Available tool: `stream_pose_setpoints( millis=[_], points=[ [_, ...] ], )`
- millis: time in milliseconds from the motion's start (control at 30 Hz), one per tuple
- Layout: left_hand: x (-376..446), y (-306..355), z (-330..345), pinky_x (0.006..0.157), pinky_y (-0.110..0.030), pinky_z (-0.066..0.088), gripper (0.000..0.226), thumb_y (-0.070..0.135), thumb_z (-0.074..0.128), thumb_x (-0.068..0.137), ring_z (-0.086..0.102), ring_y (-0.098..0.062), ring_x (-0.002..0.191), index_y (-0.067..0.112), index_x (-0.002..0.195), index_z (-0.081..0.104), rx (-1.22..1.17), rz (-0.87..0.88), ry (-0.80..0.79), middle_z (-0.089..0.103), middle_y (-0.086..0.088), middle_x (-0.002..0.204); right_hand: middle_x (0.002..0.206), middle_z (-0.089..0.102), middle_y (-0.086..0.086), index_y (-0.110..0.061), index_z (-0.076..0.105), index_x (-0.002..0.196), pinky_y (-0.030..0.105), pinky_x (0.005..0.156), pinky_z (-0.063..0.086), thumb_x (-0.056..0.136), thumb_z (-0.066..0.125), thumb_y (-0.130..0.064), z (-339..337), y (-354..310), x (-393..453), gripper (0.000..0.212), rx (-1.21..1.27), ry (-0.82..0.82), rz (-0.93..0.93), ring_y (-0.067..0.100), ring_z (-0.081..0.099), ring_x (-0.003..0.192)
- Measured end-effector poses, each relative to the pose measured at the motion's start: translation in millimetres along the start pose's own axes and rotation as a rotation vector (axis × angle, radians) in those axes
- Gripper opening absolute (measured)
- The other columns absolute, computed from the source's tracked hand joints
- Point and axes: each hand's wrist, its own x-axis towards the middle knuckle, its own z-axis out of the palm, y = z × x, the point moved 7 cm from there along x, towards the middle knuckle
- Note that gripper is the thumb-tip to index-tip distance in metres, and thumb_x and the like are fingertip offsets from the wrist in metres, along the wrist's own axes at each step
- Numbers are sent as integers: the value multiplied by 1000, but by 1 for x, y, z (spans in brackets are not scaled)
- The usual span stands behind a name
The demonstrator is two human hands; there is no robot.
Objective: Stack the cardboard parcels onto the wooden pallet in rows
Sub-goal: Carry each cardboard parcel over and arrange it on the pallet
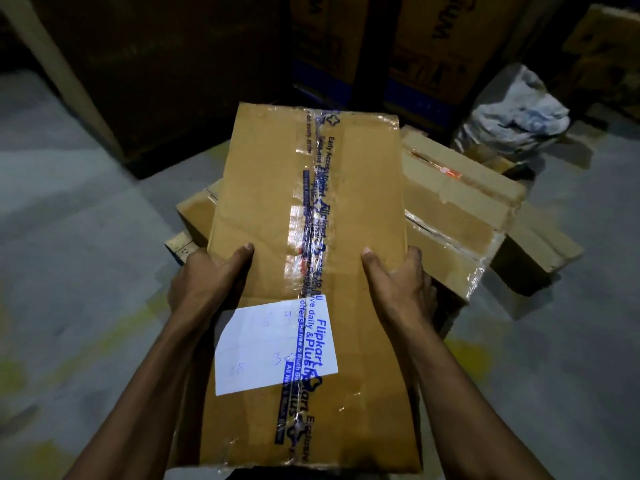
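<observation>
One view only, from the head camera, looking down over both forearms.

Two hands, both engaged. Left hand (pixel 204 278) grips the left edge of the held parcel (pixel 308 265), thumb laid flat on the top face, fingers out of sight under the side. Right hand (pixel 398 282) grips the right edge likewise, thumb on top, fingers curled beneath.

One held parcel: long brown cardboard box, carried lengthwise away from the person, above the other parcels. One strip of clear tape with blue Flipkart print runs down its middle. One white paper label (pixel 273 348) sits on the near half, with faint handwritten figures.

Parcels below, partly hidden by the held one: at least three countable. One to the left (pixel 195 211); one to the right with torn tape and a red mark (pixel 453 199); one further right, lower, at the floor side (pixel 540 244).

One pale wooden corner (pixel 178 242), just left of the left hand, showing beneath the left parcel; whether it is the pallet cannot be told for certain.

One crumpled plastic bag (pixel 512 112) on the grey floor (pixel 76 220), beyond the right-hand parcels.

Several large dark cartons (pixel 429 46) stand along the back, count unclear in the dimness.
</observation>
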Motion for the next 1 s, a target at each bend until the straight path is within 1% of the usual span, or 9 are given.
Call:
stream_pose_setpoints(
  millis=[67,200,367,433,533,667,767,867,1000],
  points=[
    [11,0,4,78,-38,41,62,72,58,83,59,-39,100,15,110,59,-4,-25,-5,65,-15,112,128,59,14,-19,41,137,44,96,45,83,55,-72,11,-7,16,77,-18,-30,3,38,54,115],
    [25,-5,8,75,-36,41,63,71,59,83,55,-32,86,14,109,63,-33,-90,25,66,-13,106,126,59,12,-20,41,134,45,95,45,83,54,-72,28,-20,40,74,-57,-94,-26,37,55,114],
    [19,-14,12,75,-37,40,57,69,60,84,52,-31,85,15,102,60,-67,-193,105,61,-10,100,122,61,10,-22,41,133,43,94,46,81,53,-73,44,-31,68,74,-99,-187,-99,35,57,111],
    [10,-17,20,76,-38,42,60,70,60,83,54,-33,86,14,105,62,-74,-239,131,62,-9,100,122,61,9,-22,42,133,43,94,45,81,54,-73,48,-30,79,73,-115,-237,-130,35,56,111],
    [-11,-23,37,80,-41,46,70,76,56,75,60,-39,95,14,107,64,-69,-313,183,67,-12,106,123,61,9,-23,42,133,44,95,45,80,54,-73,51,-20,98,73,-141,-297,-166,36,56,112],
    [-52,-22,78,82,-42,47,68,74,57,79,60,-40,99,14,107,64,-92,-431,270,67,-15,110,121,61,11,-22,43,130,46,94,47,80,53,-74,48,6,128,73,-184,-401,-260,37,57,110],
    [-90,-20,117,81,-43,50,68,77,57,75,62,-39,94,15,102,66,-135,-513,335,69,-13,104,125,61,13,-20,42,132,45,94,47,80,54,-73,41,29,151,76,-213,-487,-332,38,57,112],
    [-130,-14,157,79,-45,51,66,76,57,77,62,-37,88,15,100,65,-181,-587,375,69,-11,99,128,60,14,-19,40,137,43,94,44,82,55,-71,30,53,170,77,-240,-563,-387,38,55,116],
    [-163,-8,198,83,-48,53,65,75,56,80,63,-37,89,14,102,64,-193,-669,387,69,-11,100,131,59,14,-21,37,142,42,94,41,84,56,-69,23,76,191,78,-304,-647,-422,38,54,119]
  ],
)
